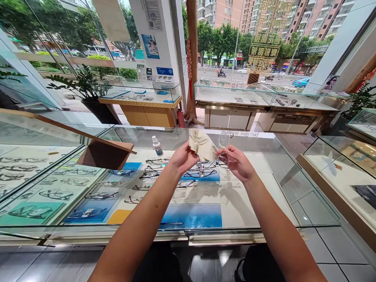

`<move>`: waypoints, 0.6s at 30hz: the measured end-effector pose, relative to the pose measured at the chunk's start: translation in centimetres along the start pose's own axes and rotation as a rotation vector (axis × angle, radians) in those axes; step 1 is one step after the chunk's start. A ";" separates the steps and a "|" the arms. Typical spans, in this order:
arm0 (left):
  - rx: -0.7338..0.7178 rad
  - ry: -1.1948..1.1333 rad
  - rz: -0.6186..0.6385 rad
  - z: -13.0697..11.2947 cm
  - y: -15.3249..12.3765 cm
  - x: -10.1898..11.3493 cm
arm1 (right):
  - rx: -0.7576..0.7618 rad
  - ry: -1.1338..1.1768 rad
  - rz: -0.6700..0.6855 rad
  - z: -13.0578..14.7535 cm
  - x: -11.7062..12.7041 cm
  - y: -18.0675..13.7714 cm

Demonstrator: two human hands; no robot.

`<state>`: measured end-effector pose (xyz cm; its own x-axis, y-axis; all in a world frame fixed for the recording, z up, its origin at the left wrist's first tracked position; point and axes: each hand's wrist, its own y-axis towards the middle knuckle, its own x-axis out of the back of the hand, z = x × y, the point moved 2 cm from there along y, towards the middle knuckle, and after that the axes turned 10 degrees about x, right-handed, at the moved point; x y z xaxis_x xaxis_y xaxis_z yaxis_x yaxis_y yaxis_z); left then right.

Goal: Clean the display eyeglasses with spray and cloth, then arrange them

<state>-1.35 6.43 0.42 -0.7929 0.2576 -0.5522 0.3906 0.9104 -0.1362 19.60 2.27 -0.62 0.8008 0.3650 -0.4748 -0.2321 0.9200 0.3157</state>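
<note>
Above the glass display case, my left hand [184,157] grips a cream cleaning cloth [203,143] that droops toward the right. My right hand [238,162] pinches a pair of eyeglasses [224,139] with clear lenses, held upright beside the cloth's right edge. The cloth's lower corner comes up to the right fingertips; whether it is also pinched there I cannot tell. A small white spray bottle [157,146] with a blue label stands on the glass top to the left of my hands.
Under the glass of the display case [252,212] lie several rows of eyeglass frames [102,195]. A brown slatted wooden piece [106,154] sits on the left. Another glass case [346,172] stands at the right. Further cases [235,96] line the window, near a potted plant [87,87].
</note>
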 end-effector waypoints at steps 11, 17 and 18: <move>-0.039 0.055 0.054 1.9 -0.4 -1.1 | -0.032 -0.055 0.066 -1.0 -1.0 -0.2; -0.015 0.048 0.055 2.0 -0.4 -1.0 | 0.033 -0.040 -0.033 -0.3 -0.8 -0.1; 0.001 0.052 0.055 2.0 -0.5 -1.0 | 0.049 -0.046 -0.062 -0.2 -0.7 -0.1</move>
<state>0.22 5.06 -0.60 -0.7931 0.3240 -0.5157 0.4351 0.8940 -0.1074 18.92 1.96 -0.44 0.8374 0.3001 -0.4569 -0.1550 0.9319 0.3279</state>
